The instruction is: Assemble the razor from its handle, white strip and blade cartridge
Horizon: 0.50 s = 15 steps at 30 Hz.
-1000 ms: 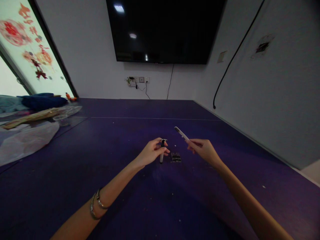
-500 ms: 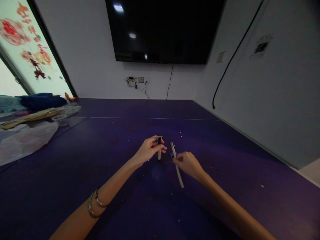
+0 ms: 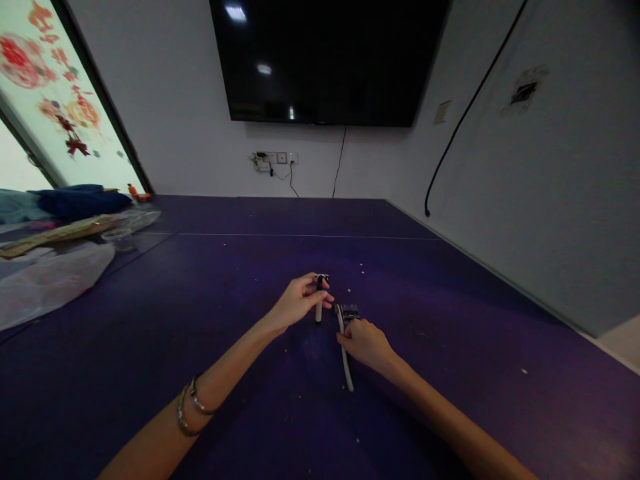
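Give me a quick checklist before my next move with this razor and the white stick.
1. Left hand grips the safety razor upright on the table: ok.
2. Right hand holds the white stick: ok.
3. Stick's far tip reaches the small dark tray: ok.
4. Razor head holds a blade: cannot tell.
5. Tray contents: cannot tell, too small.
6. Plastic sheet lies far from both hands: ok.

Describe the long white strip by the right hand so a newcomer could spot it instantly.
Start from the big dark purple table under the wall TV and go to its middle, where two hands meet. The right hand holds a long white strip that reaches back toward the camera. It is much longer and thinner than the short white-handled tool in the left hand.
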{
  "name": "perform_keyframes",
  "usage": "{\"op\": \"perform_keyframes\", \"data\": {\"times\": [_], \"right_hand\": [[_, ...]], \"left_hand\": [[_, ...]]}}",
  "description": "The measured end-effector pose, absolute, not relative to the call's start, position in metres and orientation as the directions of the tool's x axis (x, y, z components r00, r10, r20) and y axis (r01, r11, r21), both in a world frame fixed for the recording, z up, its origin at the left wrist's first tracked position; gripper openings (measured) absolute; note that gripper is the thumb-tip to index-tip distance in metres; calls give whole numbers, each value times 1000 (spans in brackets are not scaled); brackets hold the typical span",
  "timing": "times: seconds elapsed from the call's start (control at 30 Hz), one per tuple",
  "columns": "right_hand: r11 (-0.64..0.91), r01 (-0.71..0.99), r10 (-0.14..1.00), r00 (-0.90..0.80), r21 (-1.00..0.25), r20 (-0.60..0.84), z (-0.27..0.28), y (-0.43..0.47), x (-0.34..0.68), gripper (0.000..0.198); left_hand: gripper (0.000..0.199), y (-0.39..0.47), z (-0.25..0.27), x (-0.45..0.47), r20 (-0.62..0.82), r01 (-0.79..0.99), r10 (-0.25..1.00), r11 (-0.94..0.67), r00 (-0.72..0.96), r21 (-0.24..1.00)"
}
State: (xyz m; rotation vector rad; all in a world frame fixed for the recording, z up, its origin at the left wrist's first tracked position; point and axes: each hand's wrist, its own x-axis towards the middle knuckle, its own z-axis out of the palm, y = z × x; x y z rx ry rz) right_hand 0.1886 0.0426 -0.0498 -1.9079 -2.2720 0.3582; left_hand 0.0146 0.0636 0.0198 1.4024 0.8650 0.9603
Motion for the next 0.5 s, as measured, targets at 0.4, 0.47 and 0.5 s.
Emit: {"op": "perform_keyframes", "data": {"times": [0.4,0.47,0.5], "right_hand": [[173,940,985,-165,-294,52,-40,56,208,42],[180,929,982,-152,-323,111,-33,65,221,34],[193,921,978,-154,-338,138,-31,69,228,29]], "left_hand": [[14,66,15,14,66,13,912,-78,404,997],[14,66,15,14,64,16,913,-77,404,997],[14,67,15,14,63,15,914,-75,402,997]]}}
